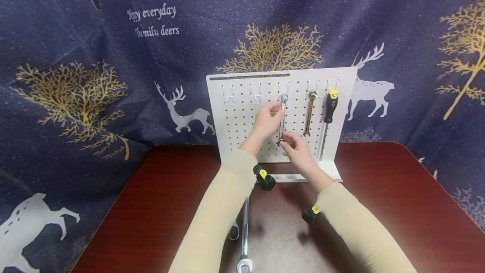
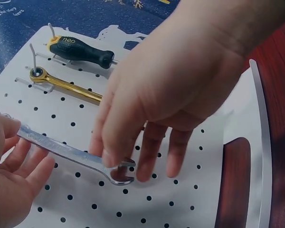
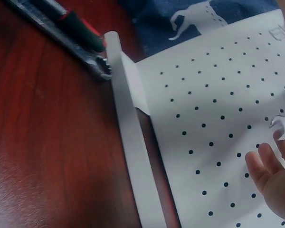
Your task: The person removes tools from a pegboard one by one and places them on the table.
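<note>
In the left wrist view, the gold wrench [image 2: 70, 87] was partly hidden by the right grip [image 2: 156, 97], the left grip [image 2: 12, 183] cropped.

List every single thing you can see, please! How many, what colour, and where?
Silver wrench: one, silver, in both hands before the pegboard
Gold wrench: one, gold, hanging on the pegboard
Screwdriver: one, black and yellow handle, hanging at the pegboard's right
Hooks without tools: two, pale, pegboard's left
Pegboard: one, white, on the table
Large wrench: one, silver, on the table
Handled tool, type unclear: one, dark green and red, beside the large wrench
Table: one, reddish brown, underneath
Cloth: dark blue, white deer, gold trees, behind
Wrist devices: two, black, at the wrists
Sleeves: two, cream
Left hand: one, upper
Right hand: one, lower
</note>
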`<action>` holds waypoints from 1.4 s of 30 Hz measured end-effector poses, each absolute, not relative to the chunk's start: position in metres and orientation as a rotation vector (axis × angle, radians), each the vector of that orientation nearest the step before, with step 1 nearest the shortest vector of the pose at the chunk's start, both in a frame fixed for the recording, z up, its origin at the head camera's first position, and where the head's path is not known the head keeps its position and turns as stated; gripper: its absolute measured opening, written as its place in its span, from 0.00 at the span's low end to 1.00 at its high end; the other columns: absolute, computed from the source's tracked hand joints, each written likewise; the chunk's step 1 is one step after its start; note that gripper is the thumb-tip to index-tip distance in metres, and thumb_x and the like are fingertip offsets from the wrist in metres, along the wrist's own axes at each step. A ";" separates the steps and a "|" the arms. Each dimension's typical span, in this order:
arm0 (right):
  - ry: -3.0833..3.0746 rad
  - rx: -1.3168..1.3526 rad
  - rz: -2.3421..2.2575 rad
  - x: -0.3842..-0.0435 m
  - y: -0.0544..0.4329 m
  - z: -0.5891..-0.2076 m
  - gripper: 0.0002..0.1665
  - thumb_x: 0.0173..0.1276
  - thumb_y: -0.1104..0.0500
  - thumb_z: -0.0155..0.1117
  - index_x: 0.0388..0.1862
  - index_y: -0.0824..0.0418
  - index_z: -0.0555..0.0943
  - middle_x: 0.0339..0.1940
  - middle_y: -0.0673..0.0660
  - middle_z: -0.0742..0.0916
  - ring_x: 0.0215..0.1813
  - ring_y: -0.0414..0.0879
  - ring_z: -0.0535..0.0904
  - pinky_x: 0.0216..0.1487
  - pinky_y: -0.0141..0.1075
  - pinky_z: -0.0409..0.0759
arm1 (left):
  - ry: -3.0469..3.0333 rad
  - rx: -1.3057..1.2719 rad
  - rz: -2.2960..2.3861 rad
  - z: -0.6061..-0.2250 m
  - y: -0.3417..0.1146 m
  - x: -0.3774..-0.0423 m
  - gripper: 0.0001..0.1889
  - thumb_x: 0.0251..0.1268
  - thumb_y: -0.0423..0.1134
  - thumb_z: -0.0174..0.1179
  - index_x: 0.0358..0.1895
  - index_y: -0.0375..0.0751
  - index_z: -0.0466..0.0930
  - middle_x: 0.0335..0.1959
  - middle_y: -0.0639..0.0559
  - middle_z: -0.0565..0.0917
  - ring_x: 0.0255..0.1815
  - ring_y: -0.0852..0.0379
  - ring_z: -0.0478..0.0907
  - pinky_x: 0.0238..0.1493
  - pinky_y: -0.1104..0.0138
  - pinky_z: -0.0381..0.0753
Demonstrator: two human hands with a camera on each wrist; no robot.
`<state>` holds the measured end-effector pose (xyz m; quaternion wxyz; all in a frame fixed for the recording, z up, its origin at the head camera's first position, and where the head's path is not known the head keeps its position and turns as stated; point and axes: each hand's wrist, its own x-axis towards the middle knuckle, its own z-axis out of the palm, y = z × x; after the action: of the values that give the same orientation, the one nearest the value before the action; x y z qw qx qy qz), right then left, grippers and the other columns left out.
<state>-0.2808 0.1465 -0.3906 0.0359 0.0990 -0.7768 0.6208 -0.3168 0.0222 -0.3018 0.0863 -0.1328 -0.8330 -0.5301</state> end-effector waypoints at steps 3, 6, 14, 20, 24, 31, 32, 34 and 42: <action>-2.379 0.284 1.912 -0.277 0.145 -0.392 0.26 0.72 0.59 0.53 0.66 0.68 0.65 0.60 0.69 0.77 0.59 0.57 0.76 0.58 0.50 0.79 | -2.478 -0.408 -1.579 -0.300 0.022 -0.315 0.18 0.71 0.42 0.51 0.60 0.42 0.73 0.56 0.47 0.80 0.57 0.53 0.77 0.58 0.63 0.78; -2.360 0.265 1.919 -0.274 0.145 -0.393 0.24 0.72 0.59 0.54 0.62 0.69 0.68 0.56 0.70 0.80 0.53 0.49 0.80 0.55 0.45 0.82 | -2.474 -0.417 -1.597 -0.297 0.021 -0.313 0.18 0.70 0.43 0.52 0.59 0.41 0.74 0.55 0.47 0.81 0.56 0.53 0.78 0.58 0.63 0.78; -2.311 0.295 1.948 -0.266 0.144 -0.391 0.19 0.71 0.61 0.55 0.56 0.71 0.72 0.49 0.72 0.82 0.38 0.30 0.80 0.48 0.38 0.85 | -2.477 -0.403 -1.633 -0.292 0.022 -0.310 0.17 0.69 0.44 0.53 0.57 0.43 0.76 0.52 0.48 0.83 0.51 0.56 0.80 0.50 0.68 0.81; -2.280 0.320 1.967 -0.263 0.144 -0.389 0.18 0.70 0.63 0.56 0.54 0.73 0.72 0.48 0.73 0.82 0.37 0.29 0.81 0.43 0.30 0.84 | -2.462 -0.417 -1.658 -0.291 0.021 -0.309 0.16 0.69 0.42 0.53 0.56 0.42 0.76 0.50 0.47 0.83 0.48 0.56 0.81 0.45 0.71 0.82; -2.273 0.323 1.970 -0.261 0.145 -0.387 0.18 0.69 0.63 0.57 0.54 0.73 0.73 0.47 0.72 0.83 0.36 0.29 0.81 0.42 0.28 0.84 | -2.466 -0.421 -1.658 -0.289 0.022 -0.306 0.16 0.69 0.43 0.53 0.56 0.42 0.76 0.51 0.47 0.83 0.47 0.56 0.81 0.42 0.72 0.83; -2.275 0.354 1.953 -0.256 0.146 -0.384 0.16 0.68 0.63 0.58 0.52 0.72 0.74 0.43 0.66 0.85 0.37 0.30 0.81 0.43 0.32 0.85 | -2.435 -0.462 -1.683 -0.287 0.021 -0.301 0.16 0.69 0.41 0.54 0.55 0.41 0.76 0.48 0.46 0.83 0.45 0.55 0.82 0.40 0.73 0.84; -2.275 0.363 1.949 -0.256 0.147 -0.384 0.16 0.68 0.64 0.58 0.51 0.72 0.74 0.43 0.66 0.85 0.37 0.30 0.81 0.44 0.34 0.85 | -2.433 -0.462 -1.690 -0.287 0.020 -0.300 0.16 0.68 0.42 0.55 0.55 0.41 0.76 0.48 0.46 0.83 0.45 0.56 0.82 0.39 0.73 0.84; -2.286 0.382 1.936 -0.254 0.147 -0.385 0.15 0.68 0.64 0.58 0.50 0.72 0.74 0.42 0.65 0.85 0.37 0.31 0.81 0.45 0.38 0.86 | -2.424 -0.464 -1.712 -0.287 0.018 -0.299 0.16 0.68 0.42 0.55 0.55 0.41 0.76 0.47 0.46 0.83 0.44 0.55 0.82 0.39 0.73 0.84; -2.330 0.409 1.913 -0.250 0.144 -0.392 0.14 0.66 0.66 0.59 0.47 0.74 0.75 0.41 0.69 0.85 0.34 0.33 0.81 0.42 0.34 0.85 | -2.411 -0.466 -1.775 -0.292 0.009 -0.300 0.16 0.67 0.45 0.57 0.53 0.41 0.77 0.46 0.45 0.84 0.37 0.54 0.84 0.37 0.72 0.85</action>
<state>-0.2503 0.1443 -0.3921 0.0495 0.1341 -0.7649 0.6280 -0.2996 0.0090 -0.2916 0.0557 -0.1537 -0.7946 -0.5848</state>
